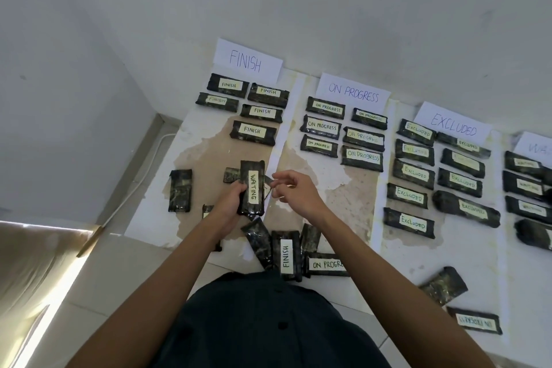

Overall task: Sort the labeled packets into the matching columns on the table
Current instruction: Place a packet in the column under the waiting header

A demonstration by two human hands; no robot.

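Your left hand (pixel 231 197) is clenched around the lower half of the WAITING packet (pixel 251 188), fingers wrapped round its left edge, so the packet stands lifted above the tabletop (pixel 343 194) with its long axis running away from you and the label reading sideways. Your right hand (pixel 294 190) sits just beside its right edge, fingers loosely curled and pinching at nothing you could call a grip; whether the fingertips touch the packet's edge is hard to tell.

What matters for the coming move: the packet is low in the FINISH column (pixel 248 61), and its home lies far to your right, past ON PROGRESS (pixel 353 92) and EXCLUDED (pixel 453 125). Your right hand is the nearer one to that side, so a handover looks sensible.

The WAITING sign (pixel 537 146) is cut off at the frame's edge, and only part of that column's packets shows, blurred. Several loose packets lie face down, labels hidden; one near your left wrist is mostly covered by your arm.
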